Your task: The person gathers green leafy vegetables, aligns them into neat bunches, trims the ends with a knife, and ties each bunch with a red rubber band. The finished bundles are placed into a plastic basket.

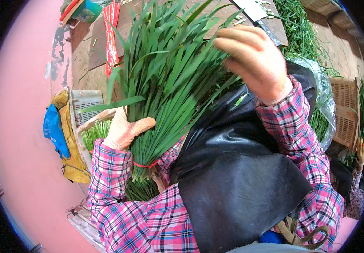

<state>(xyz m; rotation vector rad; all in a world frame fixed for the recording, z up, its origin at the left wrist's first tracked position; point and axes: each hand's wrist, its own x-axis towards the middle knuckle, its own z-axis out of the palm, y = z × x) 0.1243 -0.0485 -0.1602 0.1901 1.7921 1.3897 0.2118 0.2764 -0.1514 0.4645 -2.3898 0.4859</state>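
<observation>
A large bunch of flat green leaves, likely garlic chives [169,91], fans upward in front of me, its cut ends pointing toward my lap. Near those ends a red tie [145,165] circles the stems. My left hand [128,128], in a pale orange glove, grips the bunch from its left side, the thumb across the leaves and the other fingers hidden behind. Blurred and in a matching glove, my right hand [251,60] is raised at the right edge of the leaf tips with nothing visible in it. Whether it touches the leaves I cannot tell.
Red printed ties [111,34] lie on a wooden board [98,47]. A knife [267,33] lies at the board's right, beside cut stem bits. Loose greens [302,34] and a plastic bag [327,110] are at right. A white crate [87,98] stands left; another person's hand [360,155] holds greens far right.
</observation>
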